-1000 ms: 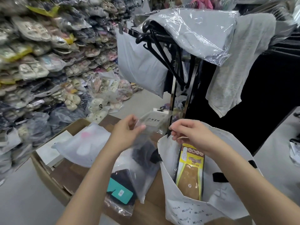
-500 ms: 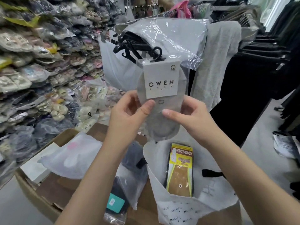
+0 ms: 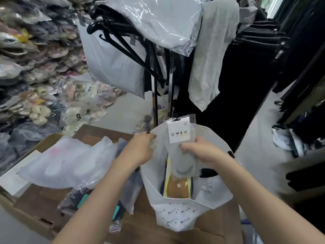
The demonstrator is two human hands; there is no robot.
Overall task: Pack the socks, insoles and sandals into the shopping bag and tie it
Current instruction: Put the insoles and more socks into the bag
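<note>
A white shopping bag (image 3: 179,217) with small printed lettering stands open on a cardboard box. Inside it lies a yellow-edged pack of brown insoles (image 3: 177,188). My right hand (image 3: 198,152) grips a pack of grey socks (image 3: 182,166) with a white "OWEN" card, held upright in the bag's mouth above the insoles. My left hand (image 3: 140,148) pinches the bag's left rim and holds it apart. Left of the bag lie translucent white pouches (image 3: 70,164), one showing something pink, and clear packs of dark socks (image 3: 84,199) with a teal label.
The cardboard box (image 3: 44,219) is the work surface. Behind the bag stands a rack (image 3: 154,103) with black hangers, plastic-wrapped grey clothes and a hanging grey garment (image 3: 211,59). Bagged sandals (image 3: 40,67) are piled along the left wall. Dark clothes hang at the right.
The sock pack, held up at chest height by both hands, has come down into the bag's mouth. My left hand let go of the pack and took the bag's rim.
</note>
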